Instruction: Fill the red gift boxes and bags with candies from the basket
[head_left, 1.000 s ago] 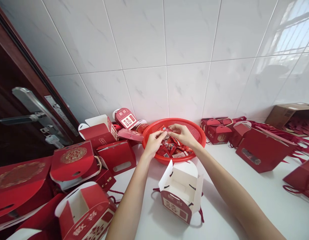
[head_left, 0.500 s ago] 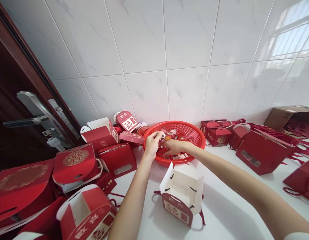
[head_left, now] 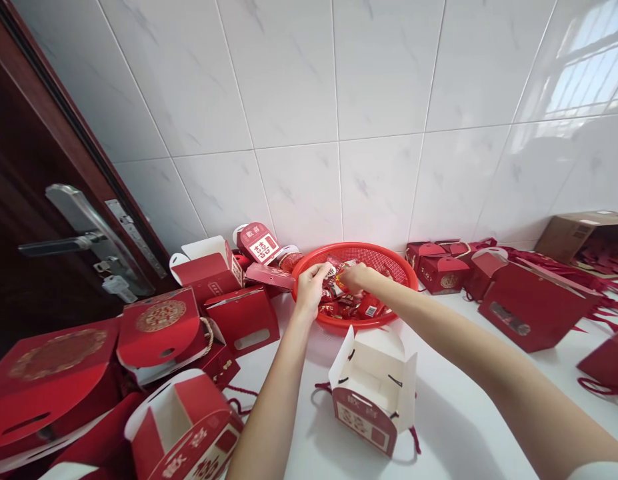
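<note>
Red packet clamped in left grip, right grip (closure unclear) just beside it, basket beneath

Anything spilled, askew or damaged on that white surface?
No spill or damage that I can see; wrapped packets lie in the red basket. The red boxes at left look askew, crowded together at mixed angles.

Glossy plastic basket, shiny film-like packets, smooth card box, glossy wall tiles, metallic door handle.
</note>
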A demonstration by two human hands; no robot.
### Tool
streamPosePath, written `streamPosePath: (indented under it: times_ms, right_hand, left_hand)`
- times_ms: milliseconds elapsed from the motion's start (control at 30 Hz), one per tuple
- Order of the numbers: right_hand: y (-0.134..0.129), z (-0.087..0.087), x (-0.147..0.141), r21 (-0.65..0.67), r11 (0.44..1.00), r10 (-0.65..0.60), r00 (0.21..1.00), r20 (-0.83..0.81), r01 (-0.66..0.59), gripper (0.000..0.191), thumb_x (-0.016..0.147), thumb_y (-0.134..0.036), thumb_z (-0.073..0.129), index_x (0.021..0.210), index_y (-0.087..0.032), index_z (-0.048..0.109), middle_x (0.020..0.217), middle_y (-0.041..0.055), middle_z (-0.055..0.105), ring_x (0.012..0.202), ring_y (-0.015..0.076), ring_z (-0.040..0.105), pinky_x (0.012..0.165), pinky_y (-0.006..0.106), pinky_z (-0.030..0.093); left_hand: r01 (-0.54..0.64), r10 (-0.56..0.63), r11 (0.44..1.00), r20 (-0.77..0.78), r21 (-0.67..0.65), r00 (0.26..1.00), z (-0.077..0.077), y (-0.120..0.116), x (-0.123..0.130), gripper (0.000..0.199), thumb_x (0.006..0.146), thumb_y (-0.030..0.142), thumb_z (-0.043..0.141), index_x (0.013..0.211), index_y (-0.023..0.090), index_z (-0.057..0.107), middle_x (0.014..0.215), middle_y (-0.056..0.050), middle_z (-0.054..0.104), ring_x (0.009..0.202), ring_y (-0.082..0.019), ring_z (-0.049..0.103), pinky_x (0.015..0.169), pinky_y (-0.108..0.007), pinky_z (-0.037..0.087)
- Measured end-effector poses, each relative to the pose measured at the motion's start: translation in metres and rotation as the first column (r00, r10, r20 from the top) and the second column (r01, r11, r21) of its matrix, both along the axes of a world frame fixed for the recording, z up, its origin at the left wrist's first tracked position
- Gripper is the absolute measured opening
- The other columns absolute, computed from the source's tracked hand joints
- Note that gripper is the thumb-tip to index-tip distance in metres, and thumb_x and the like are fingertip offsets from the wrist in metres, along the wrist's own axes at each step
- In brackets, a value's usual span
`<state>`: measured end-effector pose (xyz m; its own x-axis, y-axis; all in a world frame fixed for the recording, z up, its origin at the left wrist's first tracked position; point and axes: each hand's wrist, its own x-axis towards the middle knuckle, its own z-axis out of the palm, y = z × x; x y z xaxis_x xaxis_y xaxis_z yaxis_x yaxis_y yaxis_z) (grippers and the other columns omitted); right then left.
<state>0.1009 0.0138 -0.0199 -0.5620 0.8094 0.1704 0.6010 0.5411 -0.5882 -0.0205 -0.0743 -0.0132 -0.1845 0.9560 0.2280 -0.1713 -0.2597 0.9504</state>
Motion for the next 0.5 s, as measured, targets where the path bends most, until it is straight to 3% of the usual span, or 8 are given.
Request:
streamPosePath:
  times_ms: [100, 167, 233, 367, 500]
  right_hand:
    - [-0.015, 0.001, -0.013, -0.089, 0.990, 0.139, 0.913, 0.383, -0.113, 0.023, 0.053, -0.013, 0.084, 0.066, -0.022, 0.068, 0.070, 0.0045, 0.067, 0.086, 0.0308, 0.069, 0.079, 0.043, 0.054]
    - [-0.027, -0.003, -0.023, -0.118, 0.964, 0.267, 0.850, 0.453, -0.239, 0.017, 0.061, -0.015, 0.080, 0.075, -0.022, 0.072, 0.085, 0.0062, 0.072, 0.089, 0.0286, 0.068, 0.079, 0.038, 0.054]
    - [-0.036, -0.007, -0.030, -0.103, 0.947, 0.315, 0.808, 0.498, -0.306, 0.023, 0.061, -0.009, 0.076, 0.080, -0.021, 0.074, 0.095, 0.0071, 0.074, 0.090, 0.0266, 0.068, 0.079, 0.035, 0.053]
    - [-0.039, -0.005, -0.026, -0.110, 0.960, 0.273, 0.780, 0.563, -0.257, 0.032, 0.057, -0.002, 0.073, 0.082, -0.022, 0.073, 0.087, 0.0038, 0.074, 0.079, 0.0217, 0.067, 0.071, 0.029, 0.051]
    - [-0.034, 0.010, -0.004, -0.219, 0.961, 0.259, 0.820, 0.511, -0.167, 0.026, 0.057, -0.005, 0.070, 0.077, -0.022, 0.071, 0.072, -0.0007, 0.069, 0.064, 0.0181, 0.062, 0.060, 0.027, 0.047]
  left_hand:
    - [-0.019, 0.019, 1.000, -0.013, 0.011, 1.000, 0.000, 0.000, 0.000, 0.035, 0.061, 0.051, 0.078, 0.066, 0.018, 0.068, 0.068, 0.000, 0.065, 0.070, -0.015, 0.057, 0.063, -0.025, 0.042]
    - [-0.017, 0.017, 1.000, -0.035, 0.014, 0.999, 0.000, 0.000, -0.001, 0.034, 0.062, 0.050, 0.077, 0.066, 0.018, 0.068, 0.068, 0.001, 0.064, 0.071, -0.015, 0.057, 0.065, -0.025, 0.042]
    - [-0.008, 0.008, 1.000, -0.053, -0.002, 0.999, 0.000, 0.000, -0.002, 0.034, 0.061, 0.050, 0.078, 0.067, 0.018, 0.068, 0.068, 0.001, 0.064, 0.070, -0.014, 0.056, 0.065, -0.024, 0.041]
    - [-0.003, 0.002, 1.000, -0.030, -0.025, 1.000, 0.000, 0.000, -0.002, 0.032, 0.059, 0.047, 0.079, 0.067, 0.017, 0.069, 0.067, 0.001, 0.064, 0.067, -0.013, 0.054, 0.059, -0.023, 0.039]
    - [0.008, -0.009, 1.000, -0.049, -0.018, 0.999, 0.001, -0.001, -0.002, 0.030, 0.063, 0.046, 0.078, 0.068, 0.018, 0.070, 0.065, 0.002, 0.063, 0.062, -0.012, 0.054, 0.055, -0.022, 0.038]
